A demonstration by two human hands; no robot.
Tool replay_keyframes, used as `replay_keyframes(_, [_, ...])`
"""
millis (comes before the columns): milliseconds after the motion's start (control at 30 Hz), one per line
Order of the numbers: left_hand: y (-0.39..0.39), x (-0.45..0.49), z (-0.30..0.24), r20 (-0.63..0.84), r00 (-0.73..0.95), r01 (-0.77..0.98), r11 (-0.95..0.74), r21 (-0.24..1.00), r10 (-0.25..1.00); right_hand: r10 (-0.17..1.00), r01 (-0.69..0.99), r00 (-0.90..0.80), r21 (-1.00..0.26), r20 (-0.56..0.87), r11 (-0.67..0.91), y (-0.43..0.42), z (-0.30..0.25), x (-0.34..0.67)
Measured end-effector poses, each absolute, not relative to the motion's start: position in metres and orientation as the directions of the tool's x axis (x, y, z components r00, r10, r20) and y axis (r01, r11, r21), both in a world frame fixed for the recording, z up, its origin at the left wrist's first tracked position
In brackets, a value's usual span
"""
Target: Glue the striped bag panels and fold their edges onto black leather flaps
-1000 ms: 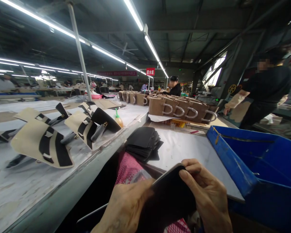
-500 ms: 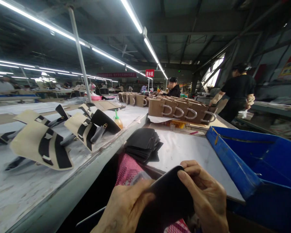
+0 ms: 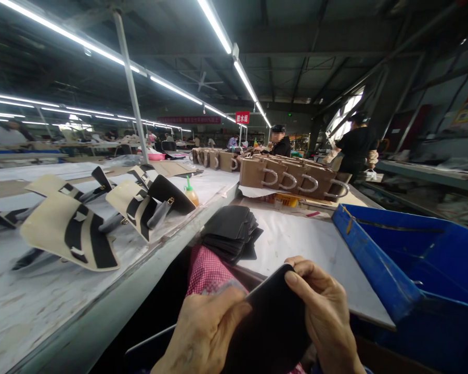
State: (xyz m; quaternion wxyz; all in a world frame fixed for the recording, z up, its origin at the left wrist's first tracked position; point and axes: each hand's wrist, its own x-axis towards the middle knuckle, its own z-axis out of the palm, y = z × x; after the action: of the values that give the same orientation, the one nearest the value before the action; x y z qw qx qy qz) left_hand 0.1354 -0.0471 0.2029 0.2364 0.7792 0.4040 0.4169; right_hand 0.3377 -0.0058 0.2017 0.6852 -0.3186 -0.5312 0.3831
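Note:
A black flat panel (image 3: 271, 322) with a rounded corner and a pale edge is held tilted in front of me. My left hand (image 3: 205, 322) grips its left side, thumb on the near face. At the upper right corner, my right hand (image 3: 323, 306) pinches the panel between thumb and fingers. Just beyond the hands, a fanned stack of similar black panels (image 3: 230, 228) lies at the edge of the white-topped table. Red-and-white checked cloth (image 3: 208, 267) shows behind my left hand.
Cream-and-black bag pieces (image 3: 68, 228) lie on the left table (image 3: 19, 311), with a green-capped bottle (image 3: 191, 193) near its edge. A blue bin (image 3: 374, 259) stands at right. Brown bags with wrapped handles (image 3: 288, 174) line the table ahead. A person in black (image 3: 354, 143) is farther right.
Both hands keep their hold on the panel; my right hand has shifted slightly left. The person in black at right has moved farther away.

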Motion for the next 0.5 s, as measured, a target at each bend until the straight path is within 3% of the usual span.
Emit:
replay_keyframes(133, [-0.047,0.137,0.201,0.466,0.305,0.458,-0.556,0.693,0.831,0.879,-0.259,0.165,-0.841,0.447,0.476,-0.008,0.208,0.338])
replay_keyframes(333, [-0.044,0.134,0.209,0.411,0.331,0.49,-0.527,0.694,0.849,0.94,0.071,-0.055,-0.938,0.337,0.34,-0.018,0.217,0.357])
replay_keyframes(400, [-0.04,0.13,0.212,0.363,0.379,0.447,-0.512,0.734,0.851,0.927,-0.063,-0.188,-0.946,0.325,0.319,-0.015,0.218,0.365])
replay_keyframes(500, [-0.032,0.124,0.218,0.35,0.459,0.351,-0.528,0.773,0.817,0.833,-0.314,-0.347,-0.891,0.431,0.329,-0.004,0.218,0.365])
